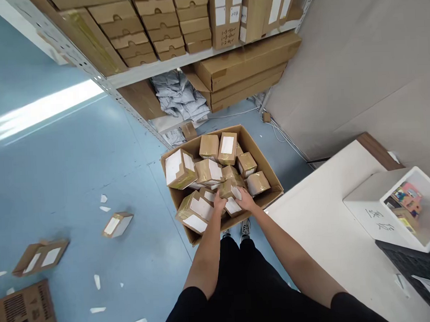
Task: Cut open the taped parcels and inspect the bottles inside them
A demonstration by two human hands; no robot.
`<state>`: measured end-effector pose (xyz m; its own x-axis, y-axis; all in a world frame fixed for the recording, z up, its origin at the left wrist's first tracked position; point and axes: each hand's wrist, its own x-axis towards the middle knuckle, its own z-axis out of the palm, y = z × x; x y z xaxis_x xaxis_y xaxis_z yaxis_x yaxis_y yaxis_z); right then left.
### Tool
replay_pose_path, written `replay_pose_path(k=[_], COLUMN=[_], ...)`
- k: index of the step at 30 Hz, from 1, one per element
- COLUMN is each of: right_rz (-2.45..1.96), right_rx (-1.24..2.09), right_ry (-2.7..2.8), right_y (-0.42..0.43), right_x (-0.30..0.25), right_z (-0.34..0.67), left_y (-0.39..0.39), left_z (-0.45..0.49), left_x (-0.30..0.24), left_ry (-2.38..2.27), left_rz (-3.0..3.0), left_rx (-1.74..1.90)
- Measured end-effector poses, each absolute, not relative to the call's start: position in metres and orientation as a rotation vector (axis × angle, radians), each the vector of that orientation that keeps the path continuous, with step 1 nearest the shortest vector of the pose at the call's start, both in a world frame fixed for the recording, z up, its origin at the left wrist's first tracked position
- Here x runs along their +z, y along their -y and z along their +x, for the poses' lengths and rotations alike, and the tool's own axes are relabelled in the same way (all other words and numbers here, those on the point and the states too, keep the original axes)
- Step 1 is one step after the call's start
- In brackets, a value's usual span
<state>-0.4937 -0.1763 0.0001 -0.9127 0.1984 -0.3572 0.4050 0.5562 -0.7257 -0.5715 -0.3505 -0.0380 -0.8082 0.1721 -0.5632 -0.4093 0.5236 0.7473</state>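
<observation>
"where are the hands?"
"inside the big open carton (254, 147), toward its near edge: left hand (220, 202) and right hand (245, 200), fingers partly curled, grip a small box (228, 189) from both sides."
"and room to move?"
"blue floor (128, 165) spreads left of the carton; a white table (318, 213) sits just beside its right corner, and shelving (195, 58) rises past its far edge."

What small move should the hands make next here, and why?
Probably the right hand should draw the white paper away while the left hand steadies the box. The paper shows at the right hand's fingers, the left hand is at the box's left side, and white scraps lie on the floor.
</observation>
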Motion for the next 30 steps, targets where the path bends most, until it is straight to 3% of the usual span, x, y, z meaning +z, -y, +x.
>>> replay_pose_path(k=[13,23,30], right_rz=[0.774,0.927,1.33], right_rx=[-0.974,-1.118,-1.172], right_ry=[-2.53,-2.767,-2.84], right_y=[0.2,0.104,0.038], right_x=[0.02,0.128,0.193], right_z=[-0.525,-0.496,-0.383], left_y=[0.344,0.269,0.169], left_z=[-0.568,-0.596,-0.532], left_x=[-0.007,0.111,0.179], left_ry=[-2.293,-2.266,-2.139], left_rz=[0.003,0.638,1.018], left_rx=[1.159,1.299,1.302])
